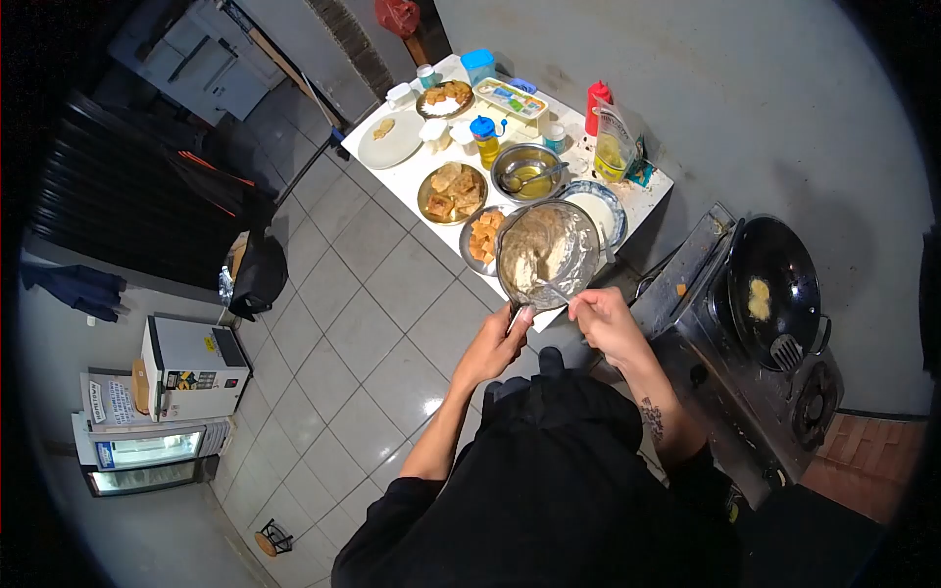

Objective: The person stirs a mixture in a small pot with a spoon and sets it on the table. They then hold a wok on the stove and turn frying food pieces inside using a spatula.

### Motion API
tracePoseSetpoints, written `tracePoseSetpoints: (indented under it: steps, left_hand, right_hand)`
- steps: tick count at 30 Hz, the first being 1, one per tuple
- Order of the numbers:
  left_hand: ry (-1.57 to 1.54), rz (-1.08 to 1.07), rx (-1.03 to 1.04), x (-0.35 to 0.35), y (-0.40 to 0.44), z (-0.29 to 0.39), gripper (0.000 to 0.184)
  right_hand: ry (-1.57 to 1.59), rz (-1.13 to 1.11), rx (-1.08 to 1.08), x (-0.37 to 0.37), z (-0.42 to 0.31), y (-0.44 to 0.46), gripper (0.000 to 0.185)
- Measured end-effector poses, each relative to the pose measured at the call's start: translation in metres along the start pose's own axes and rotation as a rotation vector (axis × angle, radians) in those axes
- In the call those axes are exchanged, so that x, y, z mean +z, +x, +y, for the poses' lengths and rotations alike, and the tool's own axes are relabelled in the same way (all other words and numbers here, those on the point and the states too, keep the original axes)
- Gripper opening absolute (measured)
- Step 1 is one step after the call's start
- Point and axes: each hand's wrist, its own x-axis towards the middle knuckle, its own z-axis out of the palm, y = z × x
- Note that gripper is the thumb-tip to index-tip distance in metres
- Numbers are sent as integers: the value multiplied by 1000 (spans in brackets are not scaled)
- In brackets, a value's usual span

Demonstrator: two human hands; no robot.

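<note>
Bowl (592, 257) of batter (534, 267), held at near corner of tabletop (400, 183), clamped in closed left hand (502, 345). Spoon (555, 290), dipped in batter, pinched by right hand (610, 325), fingers together. Orange chunks (484, 237), plated just beside bowl, along left edge.

Could pass over floor (333, 333) left of centre; blocked by mixing bowl (501, 257) and bottle (487, 149), upper centre; hemmed by wok (784, 255), right.

Batter bowl (573, 230), tilted, partly mixed.
</note>
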Motion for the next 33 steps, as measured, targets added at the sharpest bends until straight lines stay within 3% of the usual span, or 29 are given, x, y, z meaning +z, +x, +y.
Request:
tracePoseSetpoints:
  steps: [3, 5, 7, 8, 13, 15, 21, 24, 27, 33]
  left_hand:
    - [-108, 5, -45, 1, -3, 5, 31]
    - [-149, 3, -70, -2, -6, 9, 31]
    - [-194, 5, -91, -4, -7, 12, 30]
    - [-176, 7, -44, -2, -4, 13, 30]
    - [-161, 31, -48, -4, -8, 22, 31]
    - [-174, 22, -69, -7, -11, 23, 31]
    - [-87, -11, -40, -4, -13, 32, 33]
    - [-100, -9, -35, -4, -10, 30, 34]
    - [-101, 4, -49, -11, -11, 33, 35]
    - [-61, -20, -48, -8, -11, 35, 36]
  right_hand:
    - [226, -13, 108, -6, -16, -8, 22]
    - [76, 20, 24, -14, -18, -6, 21]
    - [-460, 211, -611, -15, -29, -2, 19]
    - [-646, 222, -438, -21, -36, -12, 14]
    - [-921, 116, -440, -21, -65, -37, 11]
    - [-985, 194, -577, -25, -87, -40, 2]
    - [-1274, 198, -714, -32, -97, -22, 14]
    - [-1298, -44, -631, -23, -85, -25, 13]
    - [-1307, -106, -597, -34, -99, -41, 13]
    - [-1420, 148, -665, -40, -123, -37, 11]
